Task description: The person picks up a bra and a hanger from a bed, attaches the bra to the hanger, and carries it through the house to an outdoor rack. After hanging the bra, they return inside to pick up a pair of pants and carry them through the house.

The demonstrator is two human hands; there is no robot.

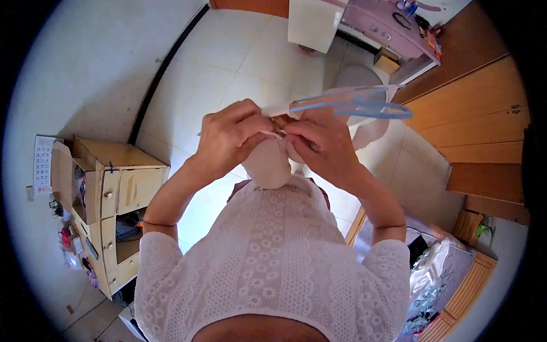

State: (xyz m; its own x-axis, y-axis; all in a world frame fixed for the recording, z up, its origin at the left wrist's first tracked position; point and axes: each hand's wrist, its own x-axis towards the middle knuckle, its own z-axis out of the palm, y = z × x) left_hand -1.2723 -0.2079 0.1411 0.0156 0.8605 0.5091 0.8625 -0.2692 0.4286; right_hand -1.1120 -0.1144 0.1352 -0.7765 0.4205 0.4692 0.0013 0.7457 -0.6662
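In front of my chest, both hands pinch a pale pink garment [266,163] with a rounded, cup-like part hanging below the fingers. My left hand [232,135] is closed on a thin white edge or strap of it. Close beside it, my right hand [323,141] is closed on the same narrow strip, thumb and forefinger pressed together. A blue clothes hanger [373,108] lies across the back of my right hand and sticks out to the right, with more pale cloth beside it. The fingers partly hide the strip between them.
A cream cabinet [137,185] with drawers and an open box stands on the left. At the top right is a pink dressing table [383,28] with a grey round stool [354,78]. A wooden wardrobe [473,122] and a bed with piled items [427,273] are on the right.
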